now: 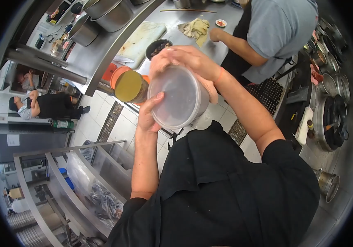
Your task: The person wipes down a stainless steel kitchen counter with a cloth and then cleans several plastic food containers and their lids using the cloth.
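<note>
A round, translucent plastic tub (174, 99) is held up in front of my chest, its flat round face tilted toward me. My left hand (147, 115) grips its near left side, the thumb pressed on the rim. Across the far side curls my right hand (189, 61), its fingers bent over the edge; part of that grip is hidden behind the tub. I cannot tell whether the tub contains anything. Just left of it stands a round container with a yellow-green top (128, 86), beside orange containers (110, 72). Beyond my right hand is a dark bowl (159, 47) of dark pieces.
A white cutting board (141, 39) with a knife (123, 59) lies on the steel counter. At right, a co-worker in grey (281, 29) stands by a yellowish cloth (196, 29). Metal pots (112, 16) sit on a shelf; a rack (51, 177) stands lower left.
</note>
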### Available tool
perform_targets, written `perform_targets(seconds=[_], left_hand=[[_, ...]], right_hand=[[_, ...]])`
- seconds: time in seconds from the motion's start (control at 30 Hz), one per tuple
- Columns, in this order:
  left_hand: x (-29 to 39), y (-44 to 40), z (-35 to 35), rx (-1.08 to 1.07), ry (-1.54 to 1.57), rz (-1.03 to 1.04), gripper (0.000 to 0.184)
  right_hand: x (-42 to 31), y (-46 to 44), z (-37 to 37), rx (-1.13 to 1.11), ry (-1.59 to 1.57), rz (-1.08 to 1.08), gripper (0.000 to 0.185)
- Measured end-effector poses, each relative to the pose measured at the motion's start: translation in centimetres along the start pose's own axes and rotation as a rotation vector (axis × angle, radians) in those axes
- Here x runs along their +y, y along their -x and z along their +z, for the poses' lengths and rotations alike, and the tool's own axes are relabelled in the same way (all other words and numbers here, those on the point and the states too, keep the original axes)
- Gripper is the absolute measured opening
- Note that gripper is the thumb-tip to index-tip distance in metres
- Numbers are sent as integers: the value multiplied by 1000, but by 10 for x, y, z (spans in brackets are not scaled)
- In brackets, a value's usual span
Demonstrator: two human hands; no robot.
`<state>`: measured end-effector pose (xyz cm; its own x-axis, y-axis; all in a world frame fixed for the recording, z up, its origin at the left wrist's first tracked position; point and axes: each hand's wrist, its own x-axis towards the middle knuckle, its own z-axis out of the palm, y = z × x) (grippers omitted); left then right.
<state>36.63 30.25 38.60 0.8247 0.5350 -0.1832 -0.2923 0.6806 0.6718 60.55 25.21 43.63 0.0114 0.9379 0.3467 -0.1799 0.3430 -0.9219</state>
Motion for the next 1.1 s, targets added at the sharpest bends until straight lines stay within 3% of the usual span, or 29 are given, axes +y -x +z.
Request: perform_targets(seconds=[0.07,0.2,0.3,0.37,0.47,0.63,0.67,0.8,0.9,0.97,1.03,1.1], left_hand=[[2,-4,-4,1,33,37,50],[16,-14,7,69,1,164,54],[18,-28,26,204,60,307,55],[5,-40,33,246,-1,430,59],[-19,-40,58,215,-27,572,63],[-15,-27,59,144,-134,621,71],[-7,-23,50,120,-181,574,87],[61,-10,1,12,-465,158,111],[80,3,6,-223,-763,-84,113],[59,-2,-4,-347,-839,-75,104],[42,4,-6,-356,-620,7,85],[26,2,-24,-246,-375,-45,74]], right_hand=[[7,9,1,142,-10,-122,42],[-1,25,36,415,256,-274,44],[31,36,70,565,614,-309,70],[51,41,95,662,532,-270,72],[51,19,95,696,155,-430,74],[24,5,54,481,-221,-351,75],[15,7,56,484,-241,-304,75],[-6,13,25,7,-90,-19,75],[-16,17,27,-299,-26,253,68],[-4,16,22,-380,-39,471,59],[-10,11,32,-320,-15,524,58],[12,9,27,-235,-20,483,46]])
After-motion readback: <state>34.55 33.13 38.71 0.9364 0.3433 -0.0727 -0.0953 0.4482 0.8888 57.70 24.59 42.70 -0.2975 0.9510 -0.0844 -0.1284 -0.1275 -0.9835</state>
